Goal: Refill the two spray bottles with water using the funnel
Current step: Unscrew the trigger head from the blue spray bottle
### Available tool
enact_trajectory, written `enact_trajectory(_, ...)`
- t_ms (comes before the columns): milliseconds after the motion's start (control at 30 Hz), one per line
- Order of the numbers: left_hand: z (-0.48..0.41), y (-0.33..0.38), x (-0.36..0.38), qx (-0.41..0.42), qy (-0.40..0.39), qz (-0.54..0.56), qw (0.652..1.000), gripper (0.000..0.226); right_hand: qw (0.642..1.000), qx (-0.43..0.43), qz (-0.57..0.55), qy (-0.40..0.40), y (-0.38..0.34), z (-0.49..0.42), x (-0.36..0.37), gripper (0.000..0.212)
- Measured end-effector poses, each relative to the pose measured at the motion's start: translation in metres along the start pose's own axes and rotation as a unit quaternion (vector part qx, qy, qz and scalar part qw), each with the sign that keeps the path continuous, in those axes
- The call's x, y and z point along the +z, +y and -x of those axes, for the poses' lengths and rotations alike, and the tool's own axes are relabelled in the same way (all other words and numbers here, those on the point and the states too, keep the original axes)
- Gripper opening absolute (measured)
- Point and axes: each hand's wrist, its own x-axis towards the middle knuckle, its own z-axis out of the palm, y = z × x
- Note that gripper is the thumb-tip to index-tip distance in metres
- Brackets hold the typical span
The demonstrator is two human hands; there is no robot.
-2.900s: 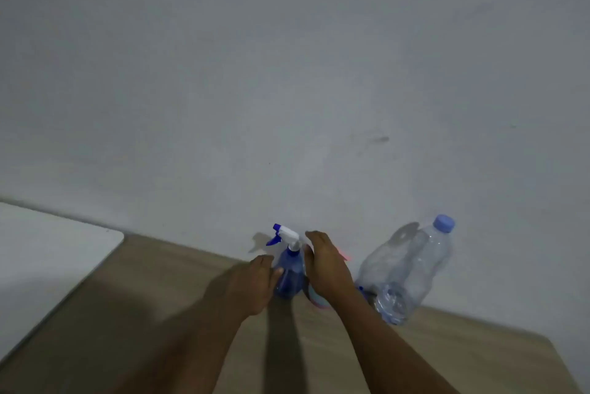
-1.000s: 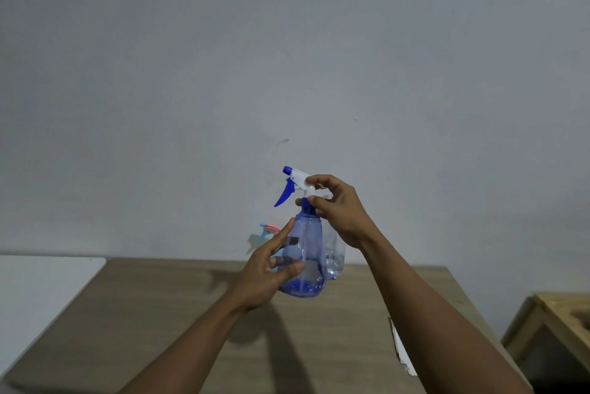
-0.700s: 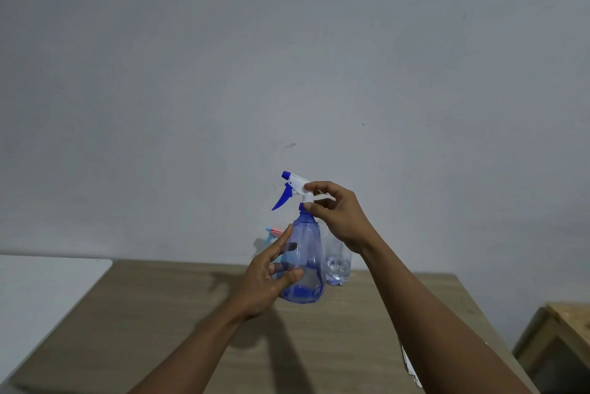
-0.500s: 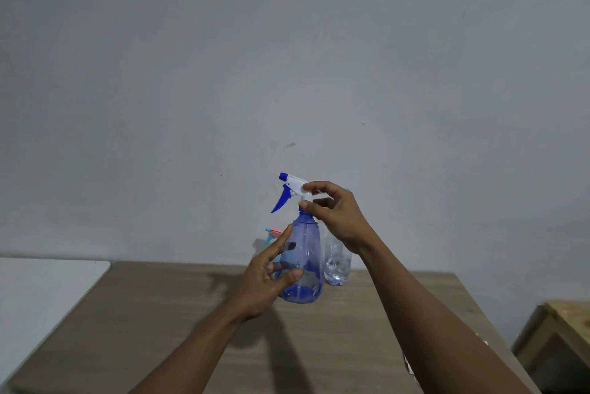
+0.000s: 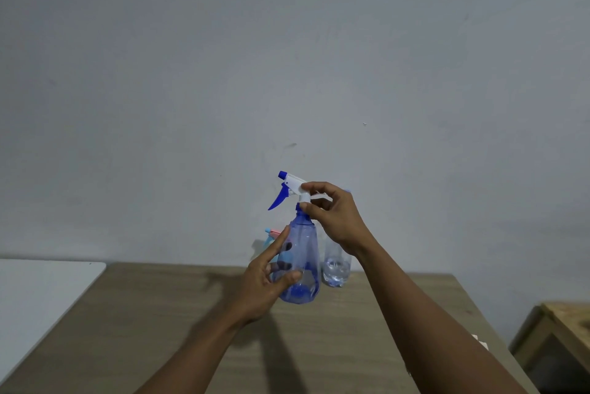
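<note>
I hold a translucent blue spray bottle (image 5: 301, 261) upright above the wooden table (image 5: 153, 323). My left hand (image 5: 266, 282) wraps its body from the left. My right hand (image 5: 335, 213) pinches the neck under the white-and-blue trigger head (image 5: 289, 186). Behind the blue bottle, the second spray bottle (image 5: 271, 235), light blue with a pink part, shows only at its top. A clear water bottle (image 5: 336, 269) stands at the back by the wall, its upper half hidden behind my right wrist. No funnel is in view.
A white surface (image 5: 38, 291) adjoins the table on the left. A lower wooden piece of furniture (image 5: 565, 326) stands off the table's right edge. A small white scrap (image 5: 480, 341) lies near that right edge. A plain grey wall rises right behind the table.
Since 2.9 s ago the blue spray bottle has been lifted off the table with both hands. Over the last second the hands and bottle have stayed almost still.
</note>
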Motion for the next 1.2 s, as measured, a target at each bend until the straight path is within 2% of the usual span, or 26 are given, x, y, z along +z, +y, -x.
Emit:
enact_trajectory(300, -0.005, -0.013, -0.006, 0.002, 0.004, 0.021, 1.0, 0.072, 0.999, 0.016, -0.007, -0.031, 0.006, -0.007, 0.001, 0.035)
enact_trajectory(433, -0.008, -0.017, -0.007, -0.002, -0.001, 0.021, 1.0, 0.07, 1.0, 0.013, 0.015, -0.016, 0.009, -0.01, 0.006, 0.038)
enact_trajectory(800, -0.019, -0.03, -0.013, 0.008, 0.008, -0.008, 1.0, 0.075, 1.0, 0.013, -0.021, 0.004, 0.012, -0.022, 0.01, 0.041)
enact_trajectory(900, -0.017, -0.043, -0.017, 0.002, -0.004, -0.01, 1.0, 0.081, 0.997, -0.017, -0.059, 0.054, 0.008, -0.026, 0.007, 0.04)
enact_trajectory(1067, -0.003, -0.069, -0.018, 0.007, -0.001, -0.04, 0.999, 0.079, 0.972, -0.068, -0.079, 0.21, 0.008, -0.035, -0.02, 0.037)
enact_trajectory(1200, 0.015, -0.113, -0.021, 0.005, 0.021, -0.091, 0.996, 0.081, 0.972, -0.028, -0.008, 0.233, 0.044, -0.021, -0.051, 0.037)
